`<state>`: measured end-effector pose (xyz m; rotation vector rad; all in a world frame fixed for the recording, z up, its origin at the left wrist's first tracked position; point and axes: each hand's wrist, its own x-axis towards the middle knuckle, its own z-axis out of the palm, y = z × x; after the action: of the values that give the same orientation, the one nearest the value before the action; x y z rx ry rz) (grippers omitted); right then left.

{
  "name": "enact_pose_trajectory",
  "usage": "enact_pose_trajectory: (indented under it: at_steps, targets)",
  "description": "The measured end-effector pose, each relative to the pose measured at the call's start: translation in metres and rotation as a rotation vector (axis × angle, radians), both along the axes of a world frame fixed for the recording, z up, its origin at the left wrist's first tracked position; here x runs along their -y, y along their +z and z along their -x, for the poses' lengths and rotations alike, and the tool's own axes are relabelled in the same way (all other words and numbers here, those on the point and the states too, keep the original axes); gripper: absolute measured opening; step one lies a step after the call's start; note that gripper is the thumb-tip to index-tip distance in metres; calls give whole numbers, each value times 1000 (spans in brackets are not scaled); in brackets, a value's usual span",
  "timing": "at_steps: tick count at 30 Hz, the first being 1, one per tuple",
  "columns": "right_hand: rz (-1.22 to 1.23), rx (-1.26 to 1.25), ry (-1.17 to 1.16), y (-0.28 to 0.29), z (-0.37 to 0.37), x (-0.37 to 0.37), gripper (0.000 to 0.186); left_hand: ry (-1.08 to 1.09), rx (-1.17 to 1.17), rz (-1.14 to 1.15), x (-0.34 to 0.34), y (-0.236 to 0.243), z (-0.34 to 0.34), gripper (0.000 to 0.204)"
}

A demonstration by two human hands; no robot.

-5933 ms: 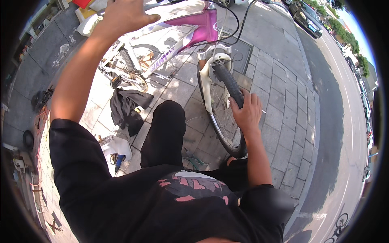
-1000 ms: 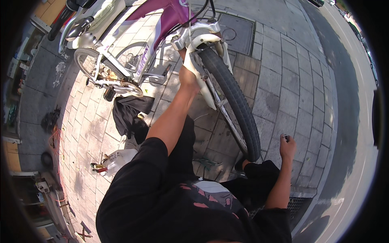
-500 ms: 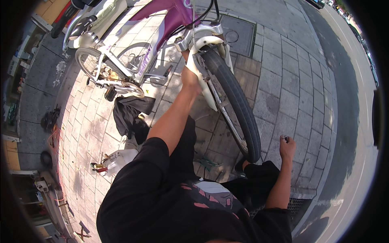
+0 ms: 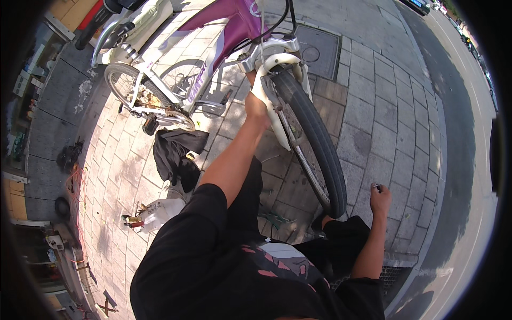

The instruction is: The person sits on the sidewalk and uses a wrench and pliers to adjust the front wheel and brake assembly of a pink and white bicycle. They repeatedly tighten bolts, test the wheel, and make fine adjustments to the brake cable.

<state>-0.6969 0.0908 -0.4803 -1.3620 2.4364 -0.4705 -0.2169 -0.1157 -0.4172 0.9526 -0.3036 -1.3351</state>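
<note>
White fork [image 4: 279,131] meets your left hand [image 4: 257,109], fingers hidden, grip cannot be told; your right hand [image 4: 380,200] curls closed around a small object [image 4: 378,188], type unclear.

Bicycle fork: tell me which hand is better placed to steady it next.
Probably the left hand: it is at the fork's white lower leg, fingers mostly hidden. The right hand is apart, right of the front tire, holding a small object.

Left hand [image 4: 257,106] at white fork [image 4: 276,127] of purple-and-white bike [image 4: 232,26], fingers hidden. Right hand [image 4: 380,198] beyond front tyre [image 4: 314,125], curled closed; contents too small to tell. Black cloth [image 4: 178,154] on paving [image 4: 389,122].
</note>
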Motion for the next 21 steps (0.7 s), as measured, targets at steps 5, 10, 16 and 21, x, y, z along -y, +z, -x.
enact_pose_trajectory:
  at_steps: [5, 10, 16, 21]
  targets:
    - [-37, 12, -11, 2, -3, 2, 42, -17, -13, 83, -7, 3, 3, 34]
    - [-23, 13, 4, 2, -5, 2, 41, 8, -23, 26, -2, 2, 2, 34]
    - [-18, -2, 14, 5, -5, 2, 41, -11, -5, 13, -1, -1, 1, 38]
    - [-33, -4, 15, 5, -4, 2, 41, -97, -118, 230, -11, 20, 11, 41]
